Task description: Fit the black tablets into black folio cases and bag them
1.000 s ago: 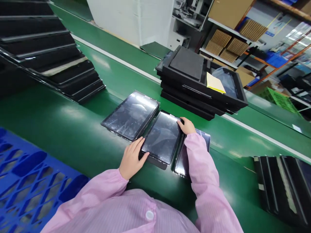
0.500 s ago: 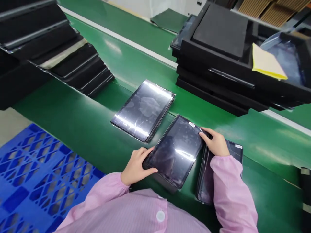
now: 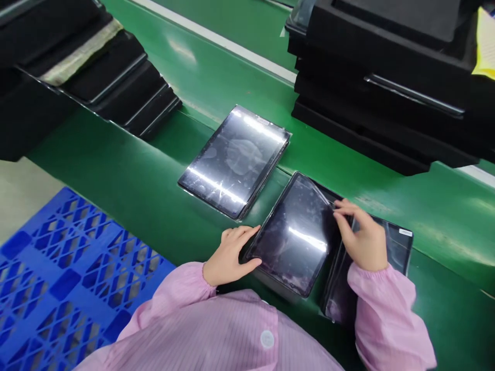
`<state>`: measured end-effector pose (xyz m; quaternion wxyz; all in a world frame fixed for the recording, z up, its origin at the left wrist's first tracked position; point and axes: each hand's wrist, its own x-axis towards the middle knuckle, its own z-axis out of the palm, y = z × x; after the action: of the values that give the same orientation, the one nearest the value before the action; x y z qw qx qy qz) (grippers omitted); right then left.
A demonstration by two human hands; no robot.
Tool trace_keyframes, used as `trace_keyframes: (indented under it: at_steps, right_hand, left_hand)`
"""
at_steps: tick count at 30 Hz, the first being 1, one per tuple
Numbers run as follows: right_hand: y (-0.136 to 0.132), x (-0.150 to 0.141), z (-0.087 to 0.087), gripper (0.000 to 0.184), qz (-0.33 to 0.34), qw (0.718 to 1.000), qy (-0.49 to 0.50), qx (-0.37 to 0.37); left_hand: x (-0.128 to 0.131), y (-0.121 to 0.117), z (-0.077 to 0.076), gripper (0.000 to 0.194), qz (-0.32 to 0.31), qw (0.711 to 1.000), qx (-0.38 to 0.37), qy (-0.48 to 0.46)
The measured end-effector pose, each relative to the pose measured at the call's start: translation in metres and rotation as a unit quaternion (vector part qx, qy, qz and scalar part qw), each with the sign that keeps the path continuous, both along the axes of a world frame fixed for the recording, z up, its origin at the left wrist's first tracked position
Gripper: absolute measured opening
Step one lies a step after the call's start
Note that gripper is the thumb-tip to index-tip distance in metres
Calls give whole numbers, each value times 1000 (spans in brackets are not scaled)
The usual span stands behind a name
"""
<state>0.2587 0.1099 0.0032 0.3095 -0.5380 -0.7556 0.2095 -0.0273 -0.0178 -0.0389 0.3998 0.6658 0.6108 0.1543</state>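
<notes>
A dark tablet screen [image 3: 292, 237] lies in front of me on top of what looks like a low stack, slightly tilted. My left hand [image 3: 234, 255] grips its lower left corner, thumb on the front face and fingers along the edge. At the upper right corner, my right hand [image 3: 363, 234] pinches a clear protective film [image 3: 320, 189], whose corner is lifted off the glass. Beneath my right forearm lie more tablet screens [image 3: 390, 239], one with a small white label. Left of centre sits another stack of glossy screens [image 3: 235, 159] under clear film.
Black foam trays [image 3: 371, 113] are piled at the back right, with a yellow-edged pad [image 3: 485, 49] on top. More black trays [image 3: 96, 77] lean in a stepped pile at the left. A blue plastic pallet [image 3: 65, 288] is below the green bench [image 3: 127, 206].
My right hand has moved right and drawn the film's corner back from the screen; the white label there no longer shows. My left hand keeps its hold. The view has shifted a little.
</notes>
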Motion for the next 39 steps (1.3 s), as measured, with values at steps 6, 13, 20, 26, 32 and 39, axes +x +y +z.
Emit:
trace_keyframes:
  at_steps: [6,13,20,26,32,39]
  right_hand:
    - [-50,27,47,25,224,903,159,-331]
    - [-62,92,39,25,195,865,240,-395]
    - [-50,72,47,39,144,855,198,-457]
    - [-46,76,49,39,131,869,195,-436]
    - [-65,36,34,21,46,931,198,-302]
    - [-129,-40,5,20,-68,967,184,-163]
  left_hand:
    - [-1,2,1,68,-18,999,-30,6]
    - [-4,3,0,74,-33,998,-50,17]
    - [-6,4,1,70,-16,998,-64,-6]
    - [-5,7,6,65,-14,999,-40,7]
    - [9,15,5,52,48,997,7,58]
    - [15,19,5,54,89,993,29,68]
